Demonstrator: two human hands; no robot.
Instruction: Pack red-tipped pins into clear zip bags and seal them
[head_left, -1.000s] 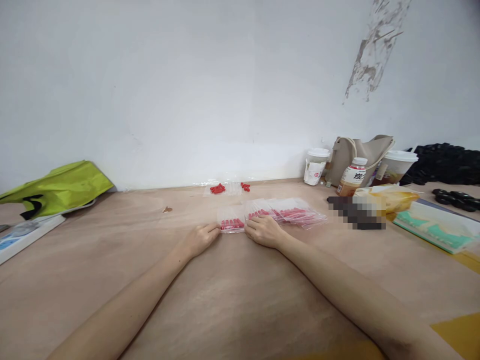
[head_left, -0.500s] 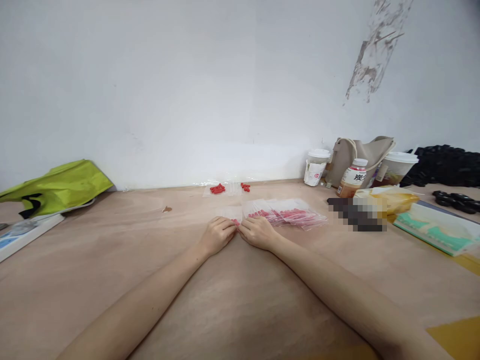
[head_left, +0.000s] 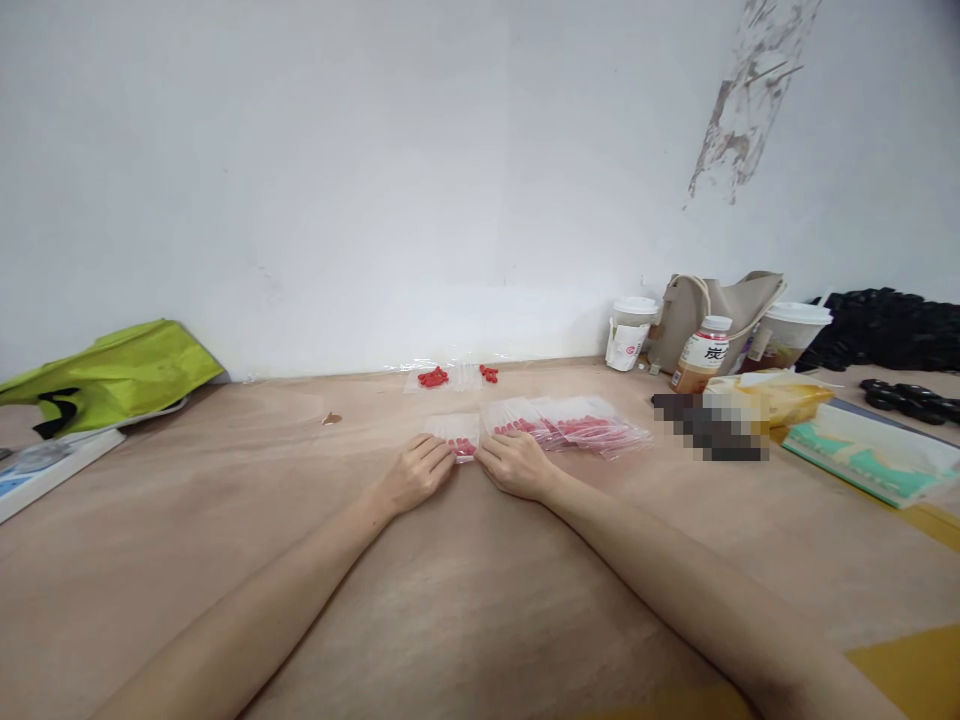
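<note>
A small clear plastic bag point(head_left: 459, 428) with several red pieces in it lies flat on the table between my hands. My left hand point(head_left: 421, 472) has its fingers closed at the bag's lower left corner. At the lower right corner, my right hand point(head_left: 515, 464) has its fingers bent and closed on the same bag; its thumb is partly hidden. Just beyond my right hand, a fanned row of similar bags point(head_left: 592, 425) with red pieces overlaps to the right. Near the wall lie a heap of loose red pieces point(head_left: 433, 377) and a smaller red heap point(head_left: 489, 374) on clear plastic.
On the right stand a lidded cup point(head_left: 630, 335), a drink bottle point(head_left: 701, 355), a beige bag point(head_left: 720, 295) and another cup point(head_left: 793, 335). A green-and-white packet point(head_left: 874, 455) lies nearer. A yellow-green bag point(head_left: 127, 375) and a white power strip point(head_left: 67, 475) are at the left.
My left hand has moved left, away from my right hand, along the bag's near edge. More of the bag and its red pieces now shows. My right hand has hardly moved.
</note>
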